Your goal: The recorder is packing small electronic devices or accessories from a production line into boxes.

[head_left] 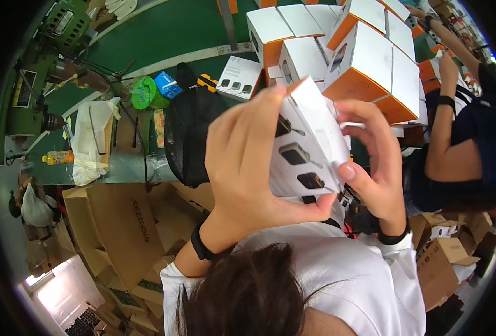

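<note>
Box [314, 131] tilted between left hand [238, 168] and right hand [379, 162], both hands clamped on it.

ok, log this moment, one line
left hand: holding white box | right hand: at box's right side | beyond: stacked white-orange boxes

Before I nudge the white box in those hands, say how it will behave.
The held white box is probably stiff, since its faces look flat and edges crisp. Those flat sides should keep it from rolling. Its smooth-looking surface might slip.
</note>
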Motion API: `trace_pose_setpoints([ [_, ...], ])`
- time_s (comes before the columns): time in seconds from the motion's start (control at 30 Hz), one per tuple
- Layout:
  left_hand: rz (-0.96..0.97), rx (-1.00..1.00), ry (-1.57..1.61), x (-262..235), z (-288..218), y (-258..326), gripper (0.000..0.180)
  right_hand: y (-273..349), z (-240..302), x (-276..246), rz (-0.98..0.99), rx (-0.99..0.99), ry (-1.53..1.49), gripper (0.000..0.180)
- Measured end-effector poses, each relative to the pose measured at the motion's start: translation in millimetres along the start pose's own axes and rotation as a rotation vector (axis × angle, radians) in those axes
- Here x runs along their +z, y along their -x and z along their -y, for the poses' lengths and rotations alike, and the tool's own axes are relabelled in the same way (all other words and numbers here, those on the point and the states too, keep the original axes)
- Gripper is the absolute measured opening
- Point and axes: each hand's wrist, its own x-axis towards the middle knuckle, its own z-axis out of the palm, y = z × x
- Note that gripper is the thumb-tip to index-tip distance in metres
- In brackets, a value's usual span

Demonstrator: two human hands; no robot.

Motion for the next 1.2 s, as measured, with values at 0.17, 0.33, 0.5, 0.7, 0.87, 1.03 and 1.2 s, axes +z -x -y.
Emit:
trace_pose_setpoints([
  [0.17,0.046,0.026,-0.039,-6.9,6.1,8.1,0.092,-13.0,11.2,11.3,0.234,0.419,-0.461,0.084],
  [0.33,0.1,0.106,-0.145,-13.5,6.8,15.6,0.083,-24.9,7.7,17.7,0.402,0.185,-0.227,0.086],
  [0.5,0.316,0.099,-0.175,-21.7,5.7,25.0,0.083,-36.9,9.8,17.4,0.609,0.248,-0.018,0.079],
  [0.7,0.154,-0.299,0.456,-36.8,37.3,50.6,0.1,-54.2,16.3,6.0,0.38,0.551,-0.749,0.062],
  [0.87,0.342,-0.311,0.281,-71.0,68.0,-6.8,0.104,-72.1,16.6,21.9,0.221,0.455,-0.898,0.071],
  [1.03,0.195,-0.519,0.564,-68.8,181.8,-40.2,0.107,-91.1,0.1,25.9,0.36,0.267,-0.795,0.084],
  [1.2,0.041,-0.62,0.355,-18.3,330.7,-94.2,0.111,-55.2,-41.0,1.9,0.722,0.456,-0.704,0.054],
])
